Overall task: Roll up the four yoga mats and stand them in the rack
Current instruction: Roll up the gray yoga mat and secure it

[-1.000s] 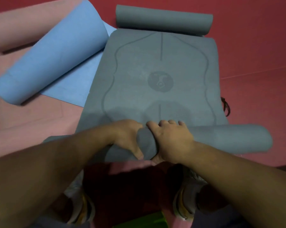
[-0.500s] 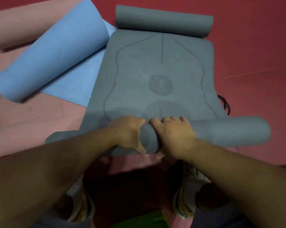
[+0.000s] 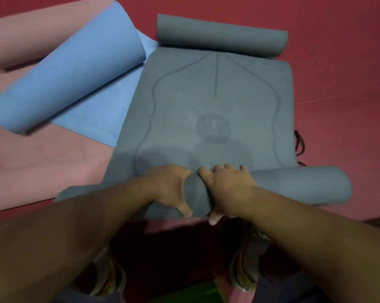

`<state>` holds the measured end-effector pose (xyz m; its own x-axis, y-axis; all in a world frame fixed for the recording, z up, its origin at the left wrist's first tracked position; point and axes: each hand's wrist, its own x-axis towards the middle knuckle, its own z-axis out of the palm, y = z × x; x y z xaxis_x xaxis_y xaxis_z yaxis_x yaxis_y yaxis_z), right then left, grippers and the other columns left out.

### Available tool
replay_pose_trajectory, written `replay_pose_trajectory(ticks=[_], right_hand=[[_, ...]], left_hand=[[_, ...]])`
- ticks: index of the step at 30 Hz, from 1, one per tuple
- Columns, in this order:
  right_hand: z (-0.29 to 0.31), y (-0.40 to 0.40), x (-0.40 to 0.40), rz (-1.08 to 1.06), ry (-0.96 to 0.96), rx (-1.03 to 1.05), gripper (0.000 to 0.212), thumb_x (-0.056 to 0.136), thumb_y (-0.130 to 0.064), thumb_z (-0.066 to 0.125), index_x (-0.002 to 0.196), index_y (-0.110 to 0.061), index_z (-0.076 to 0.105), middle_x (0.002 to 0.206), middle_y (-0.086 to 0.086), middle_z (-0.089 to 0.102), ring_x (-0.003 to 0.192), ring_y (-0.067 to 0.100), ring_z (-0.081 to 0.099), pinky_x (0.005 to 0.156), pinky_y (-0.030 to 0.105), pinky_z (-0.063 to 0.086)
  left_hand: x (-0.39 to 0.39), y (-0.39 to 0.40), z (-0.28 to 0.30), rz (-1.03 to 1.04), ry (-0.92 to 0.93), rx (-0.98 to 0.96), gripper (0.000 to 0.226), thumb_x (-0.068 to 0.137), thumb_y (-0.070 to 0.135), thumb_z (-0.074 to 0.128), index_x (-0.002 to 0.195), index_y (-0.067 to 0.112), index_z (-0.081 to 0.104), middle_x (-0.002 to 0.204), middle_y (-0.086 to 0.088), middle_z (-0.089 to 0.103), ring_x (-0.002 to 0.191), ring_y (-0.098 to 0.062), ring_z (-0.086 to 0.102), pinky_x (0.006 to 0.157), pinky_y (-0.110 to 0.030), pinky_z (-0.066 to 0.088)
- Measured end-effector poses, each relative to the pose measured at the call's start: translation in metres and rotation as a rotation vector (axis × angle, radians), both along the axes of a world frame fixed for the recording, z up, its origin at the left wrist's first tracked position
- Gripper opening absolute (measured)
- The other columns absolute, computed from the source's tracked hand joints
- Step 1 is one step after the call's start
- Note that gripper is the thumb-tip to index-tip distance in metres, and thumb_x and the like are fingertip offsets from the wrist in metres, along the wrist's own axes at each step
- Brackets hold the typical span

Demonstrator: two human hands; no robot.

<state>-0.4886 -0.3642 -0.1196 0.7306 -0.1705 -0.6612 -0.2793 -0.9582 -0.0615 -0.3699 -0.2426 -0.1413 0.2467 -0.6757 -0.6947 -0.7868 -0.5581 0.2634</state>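
A grey yoga mat with printed lines and a round logo lies on the red floor, curled at its far end and rolled into a thick tube at the near end. My left hand and my right hand sit side by side on the middle of that near roll, fingers curved over its top and thumbs at its near side. A blue mat, half rolled, lies to the left and overlaps a pink mat beneath it. No rack is in view.
A dark strap pokes out at the grey mat's right edge. My two shoes stand just behind the roll, with something green at the bottom edge. Bare red floor spreads to the right.
The near grey roll has moved away from me and grown thicker, covering more of the flat mat. Both hands moved forward with it.
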Motion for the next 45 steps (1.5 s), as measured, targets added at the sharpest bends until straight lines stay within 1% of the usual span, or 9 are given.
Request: replay_pose_trajectory(ticks=[4, 9, 14, 19, 21, 25, 33, 40, 45], right_hand=[[-0.008, -0.013, -0.002, -0.061, -0.024, 0.062, 0.083, 0.056, -0.048, 0.092, 0.120, -0.029, 0.043, 0.111, 0.003, 0.066, 0.106, 0.030, 0.064, 0.081, 0.037, 0.042], [-0.004, -0.028, 0.003, -0.148, -0.011, 0.155, 0.085, 0.052, -0.054, 0.091, 0.121, -0.029, 0.049, 0.113, 0.001, 0.067, 0.105, 0.029, 0.064, 0.082, 0.035, 0.052], [-0.012, -0.001, -0.005, -0.061, -0.093, 0.035, 0.100, 0.051, -0.063, 0.087, 0.133, -0.034, 0.037, 0.127, 0.001, 0.053, 0.121, 0.028, 0.052, 0.099, 0.051, 0.040], [-0.011, -0.007, -0.001, -0.077, -0.122, -0.019, 0.079, 0.057, -0.055, 0.085, 0.120, -0.033, 0.043, 0.112, 0.001, 0.063, 0.108, 0.027, 0.060, 0.090, 0.045, 0.041], [-0.010, -0.016, 0.003, -0.134, -0.094, 0.030, 0.076, 0.055, -0.054, 0.086, 0.115, -0.033, 0.044, 0.109, 0.000, 0.066, 0.105, 0.028, 0.064, 0.086, 0.042, 0.044], [-0.003, -0.027, 0.012, -0.219, -0.083, 0.111, 0.076, 0.050, -0.056, 0.087, 0.110, -0.031, 0.047, 0.107, -0.001, 0.066, 0.101, 0.029, 0.065, 0.079, 0.036, 0.051], [-0.008, -0.005, 0.004, -0.043, -0.090, -0.060, 0.089, 0.058, -0.054, 0.086, 0.127, -0.031, 0.034, 0.119, 0.006, 0.055, 0.114, 0.030, 0.054, 0.099, 0.051, 0.041], [-0.009, -0.021, 0.012, -0.181, -0.074, 0.117, 0.089, 0.052, -0.051, 0.088, 0.127, -0.034, 0.044, 0.111, 0.001, 0.066, 0.104, 0.031, 0.065, 0.089, 0.044, 0.054], [-0.010, 0.000, 0.007, -0.054, -0.019, 0.020, 0.103, 0.053, -0.060, 0.088, 0.136, -0.036, 0.033, 0.124, 0.003, 0.052, 0.120, 0.031, 0.053, 0.104, 0.062, 0.037]], left_hand=[[-0.011, 0.001, 0.002, -0.001, -0.115, -0.100, 0.092, 0.054, 0.071, 0.079, 0.132, 0.037, 0.046, 0.124, 0.007, 0.060, 0.111, -0.020, 0.060, 0.093, -0.039, 0.052], [-0.029, 0.010, -0.003, -0.185, -0.423, -0.226, 0.109, 0.061, 0.076, 0.068, 0.148, 0.033, 0.018, 0.133, -0.002, 0.049, 0.119, -0.025, 0.051, 0.095, -0.042, 0.042], [-0.014, 0.011, -0.013, -0.022, -0.172, -0.240, 0.078, 0.069, 0.069, 0.073, 0.132, 0.031, 0.047, 0.122, 0.004, 0.067, 0.110, -0.024, 0.065, 0.086, -0.035, 0.052], [-0.010, 0.000, -0.002, 0.013, -0.115, -0.151, 0.091, 0.060, 0.068, 0.077, 0.137, 0.033, 0.043, 0.123, 0.002, 0.063, 0.112, -0.023, 0.063, 0.091, -0.038, 0.052], [-0.022, 0.002, -0.001, -0.033, -0.282, -0.238, 0.099, 0.058, 0.076, 0.063, 0.143, 0.033, 0.034, 0.125, 0.001, 0.056, 0.113, -0.025, 0.060, 0.093, -0.040, 0.049], [-0.030, 0.012, -0.009, -0.174, -0.537, -0.360, 0.112, 0.068, 0.058, 0.078, 0.154, 0.028, 0.015, 0.137, -0.003, 0.043, 0.121, -0.025, 0.048, 0.101, -0.043, 0.036], [0.012, -0.002, -0.001, -0.008, -0.107, -0.152, 0.086, 0.057, 0.061, 0.086, 0.130, 0.032, 0.051, 0.118, 0.005, 0.066, 0.106, -0.022, 0.064, 0.088, -0.036, 0.054], [-0.018, 0.005, -0.007, -0.139, -0.436, -0.268, 0.115, 0.060, 0.068, 0.080, 0.152, 0.030, 0.023, 0.127, 0.000, 0.054, 0.115, -0.024, 0.056, 0.097, -0.039, 0.044], [0.007, -0.001, -0.008, -0.047, -0.101, -0.080, 0.087, 0.056, 0.065, 0.085, 0.129, 0.031, 0.051, 0.121, 0.006, 0.065, 0.109, -0.020, 0.064, 0.089, -0.033, 0.052]])
